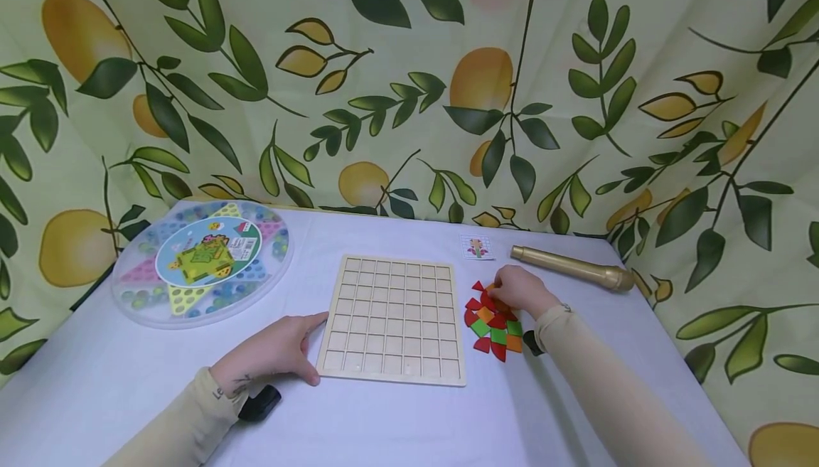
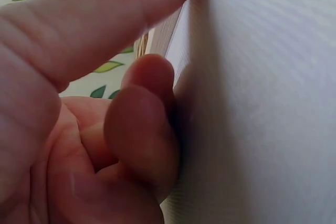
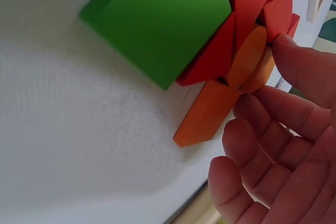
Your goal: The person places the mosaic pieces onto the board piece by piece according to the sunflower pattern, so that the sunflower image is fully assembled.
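Note:
A square wooden board with a grid of shallow cells lies flat on the table. My left hand rests at its left side, index finger and thumb stretched to the board's edge near the lower left corner; the other fingers are bent in the left wrist view. To the board's right is a loose pile of red, green and orange shaped tiles. My right hand reaches into the far part of this pile. In the right wrist view, thumb and index finger pinch an orange tile, beside a large-looking green tile.
A small picture card lies behind the pile. Beyond my right hand is a gold-coloured tube with a knobbed end. A round clear-covered game board with a star pattern sits at the left back. A leaf-patterned curtain hangs behind the white-covered table.

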A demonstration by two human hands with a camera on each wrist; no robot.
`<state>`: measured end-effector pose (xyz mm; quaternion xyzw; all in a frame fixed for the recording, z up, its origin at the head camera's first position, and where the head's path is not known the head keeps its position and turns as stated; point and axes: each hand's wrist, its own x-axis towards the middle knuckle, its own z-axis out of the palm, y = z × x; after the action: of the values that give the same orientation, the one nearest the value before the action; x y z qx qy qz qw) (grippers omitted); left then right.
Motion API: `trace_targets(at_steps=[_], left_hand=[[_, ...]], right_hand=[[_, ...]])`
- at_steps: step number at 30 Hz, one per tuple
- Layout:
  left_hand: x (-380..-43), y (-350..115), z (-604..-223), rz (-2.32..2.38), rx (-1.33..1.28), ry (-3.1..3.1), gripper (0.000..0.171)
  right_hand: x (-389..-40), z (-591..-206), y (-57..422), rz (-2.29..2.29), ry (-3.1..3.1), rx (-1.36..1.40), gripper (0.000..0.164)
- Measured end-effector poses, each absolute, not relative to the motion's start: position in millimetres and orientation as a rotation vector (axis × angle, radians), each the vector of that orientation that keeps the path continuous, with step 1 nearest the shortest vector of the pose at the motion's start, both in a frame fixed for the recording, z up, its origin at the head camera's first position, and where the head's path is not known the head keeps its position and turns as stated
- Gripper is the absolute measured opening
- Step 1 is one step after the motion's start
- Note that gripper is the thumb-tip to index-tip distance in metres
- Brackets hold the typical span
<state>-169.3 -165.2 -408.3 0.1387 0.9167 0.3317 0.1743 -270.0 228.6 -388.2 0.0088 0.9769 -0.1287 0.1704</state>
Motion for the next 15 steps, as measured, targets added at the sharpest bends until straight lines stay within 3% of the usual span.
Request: trace_targets(at_steps=[15], left_hand=[[-170.0,-162.3,-411.6,0.953,0.414,2.584,0.105]], right_hand=[[-274.9,-386.7,224.2,-0.712,2.741,0.133,0.020]])
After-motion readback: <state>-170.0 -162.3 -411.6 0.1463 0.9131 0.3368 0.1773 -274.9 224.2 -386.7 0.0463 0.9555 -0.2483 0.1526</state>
